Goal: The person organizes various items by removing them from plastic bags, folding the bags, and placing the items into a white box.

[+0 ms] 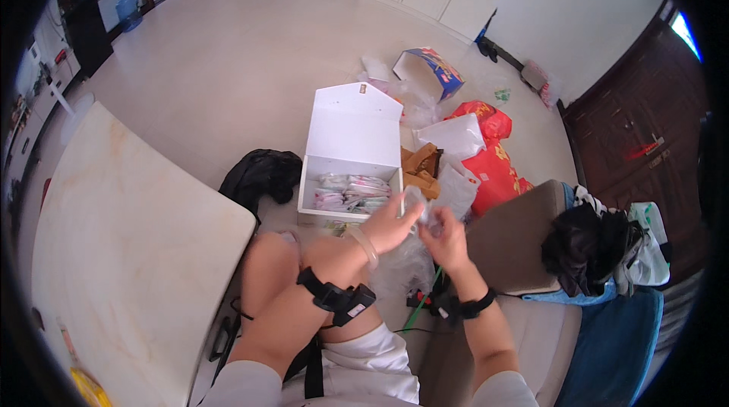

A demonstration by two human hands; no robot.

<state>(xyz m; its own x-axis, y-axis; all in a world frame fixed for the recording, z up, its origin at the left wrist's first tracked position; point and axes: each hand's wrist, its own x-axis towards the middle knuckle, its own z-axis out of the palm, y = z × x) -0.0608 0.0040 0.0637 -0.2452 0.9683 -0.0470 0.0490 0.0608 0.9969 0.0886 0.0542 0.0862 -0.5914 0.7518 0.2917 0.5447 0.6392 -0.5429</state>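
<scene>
My left hand, with a pale bangle at its wrist, grips a small clear plastic item that is blurred. My right hand has its fingers bent round the near side of the same see-through plastic; the exact hold is blurred. Just left of both hands, a white box stands on the floor with its lid tipped back. Several thin packets in printed clear wrap lie in rows inside it. Below my hands is a crumpled clear plastic bag.
A pale tabletop fills the left side. Black fabric or bag lies beside the box. To its right are brown paper, white bags, red bags and a blue carton. A sofa borders my right arm.
</scene>
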